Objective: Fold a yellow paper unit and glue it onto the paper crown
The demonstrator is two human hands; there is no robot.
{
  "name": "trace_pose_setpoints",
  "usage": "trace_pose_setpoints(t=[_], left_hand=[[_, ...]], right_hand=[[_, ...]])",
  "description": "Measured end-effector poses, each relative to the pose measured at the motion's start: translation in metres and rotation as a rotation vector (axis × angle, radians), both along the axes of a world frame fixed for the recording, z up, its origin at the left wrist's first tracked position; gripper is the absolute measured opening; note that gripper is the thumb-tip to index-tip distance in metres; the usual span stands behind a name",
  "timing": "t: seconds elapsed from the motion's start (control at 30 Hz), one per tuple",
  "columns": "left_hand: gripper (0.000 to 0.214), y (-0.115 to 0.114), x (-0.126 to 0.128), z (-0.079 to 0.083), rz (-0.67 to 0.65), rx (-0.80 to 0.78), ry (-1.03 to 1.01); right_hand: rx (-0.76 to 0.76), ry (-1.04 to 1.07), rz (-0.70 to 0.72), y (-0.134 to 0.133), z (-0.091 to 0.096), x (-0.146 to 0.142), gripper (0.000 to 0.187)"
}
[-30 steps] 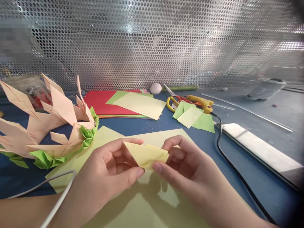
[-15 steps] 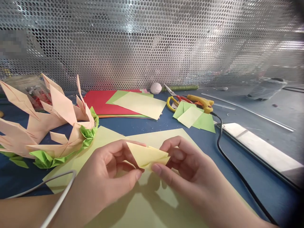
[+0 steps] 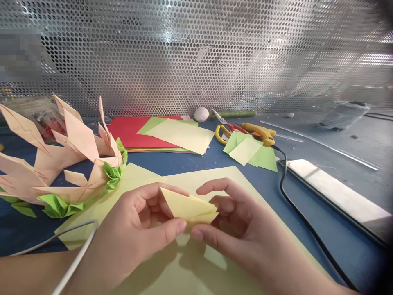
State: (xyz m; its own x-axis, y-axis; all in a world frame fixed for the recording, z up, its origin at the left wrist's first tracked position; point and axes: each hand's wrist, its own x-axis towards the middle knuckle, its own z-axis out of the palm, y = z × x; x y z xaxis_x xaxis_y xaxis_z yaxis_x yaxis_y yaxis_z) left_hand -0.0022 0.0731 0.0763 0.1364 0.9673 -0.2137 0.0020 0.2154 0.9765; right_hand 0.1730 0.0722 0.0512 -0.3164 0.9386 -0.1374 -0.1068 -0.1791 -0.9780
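A small piece of folded pale yellow paper (image 3: 187, 207) is held up in front of me, pointed at its left end, with layers parted at the right. My left hand (image 3: 147, 217) pinches it between thumb and index finger along its left half. Around the right end curls my right hand (image 3: 236, 221), thumb at the lower edge and the other fingers behind; the index finger is raised off the top edge. The right fingers' contact behind the paper is hidden. Beneath both hands lie large pale yellow sheets (image 3: 211, 176).
A peach and green folded-paper ring (image 3: 82, 139) stands at left. Behind are red paper sheets (image 3: 129, 131), scissors (image 3: 221, 133), a yellow glue gun (image 3: 260, 133) and green paper pieces (image 3: 267, 157). A black cord (image 3: 302, 221) and a flat white-topped device (image 3: 337, 192) lie at right; a white cable (image 3: 82, 241) crosses my left forearm.
My right index finger has lifted off the paper's top edge, and the right thumb has slid down to its lower edge. The folded paper has shifted slightly down and left.
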Motion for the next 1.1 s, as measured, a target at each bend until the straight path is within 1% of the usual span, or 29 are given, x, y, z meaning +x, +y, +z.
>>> trace_pose_setpoints(t=[0.07, 0.13, 0.23, 0.33, 0.43, 0.57, 0.63, 0.7, 0.77, 0.83, 0.9, 0.97, 1.0, 1.03, 1.1], left_hand=[[0.017, 0.0, 0.001, 0.0, -0.027, 0.009, -0.068], [0.019, 0.002, -0.002, -0.003, -0.06, 0.001, -0.094], [0.015, 0.004, -0.009, -0.013, -0.164, 0.017, -0.055], [0.011, 0.006, -0.014, -0.019, -0.24, 0.06, 0.0], [0.012, 0.007, -0.014, -0.017, -0.275, 0.057, 0.037], [0.012, 0.006, -0.011, -0.013, -0.313, 0.047, -0.009], [0.009, 0.005, -0.01, -0.013, -0.298, 0.056, -0.009], [0.004, 0.004, -0.01, -0.015, -0.266, 0.058, 0.009], [0.008, 0.003, -0.011, -0.015, -0.256, 0.055, 0.04], [0.014, 0.003, -0.011, -0.016, -0.281, 0.093, 0.119], [0.014, 0.002, -0.012, -0.016, -0.299, 0.149, 0.196], [0.01, 0.003, -0.012, -0.018, -0.272, 0.159, 0.18], [0.004, 0.003, -0.012, -0.02, -0.227, 0.145, 0.138], [0.006, 0.003, -0.012, -0.021, -0.172, 0.134, 0.094], [0.018, 0.005, -0.012, -0.022, -0.078, 0.147, 0.037]], right_hand=[[-0.023, -0.006, -0.019, 0.002, -0.003, 0.0, 0.044], [-0.046, -0.007, -0.034, 0.003, -0.005, 0.0, 0.048], [-0.068, -0.001, -0.043, 0.002, -0.002, -0.001, 0.048], [-0.11, -0.015, -0.048, 0.0, 0.007, -0.002, 0.049], [-0.137, -0.06, -0.051, -0.002, 0.015, -0.002, 0.047], [-0.1, -0.069, 0.021, -0.002, 0.014, 0.0, 0.042], [-0.045, -0.108, 0.075, -0.003, 0.012, 0.0, 0.029], [0.041, -0.158, 0.121, -0.005, 0.01, 0.0, 0.013], [0.17, -0.239, 0.131, -0.006, 0.011, 0.001, 0.009], [0.33, -0.359, 0.097, -0.007, 0.011, 0.001, 0.008], [0.421, -0.444, 0.056, -0.008, 0.011, 0.002, 0.004], [0.397, -0.402, 0.036, -0.008, 0.009, 0.001, 0.008], [0.363, -0.35, 0.031, -0.008, 0.007, 0.001, 0.008], [0.325, -0.298, 0.034, -0.009, 0.006, 0.0, 0.006], [0.27, -0.234, 0.064, -0.01, 0.003, 0.0, 0.004]])
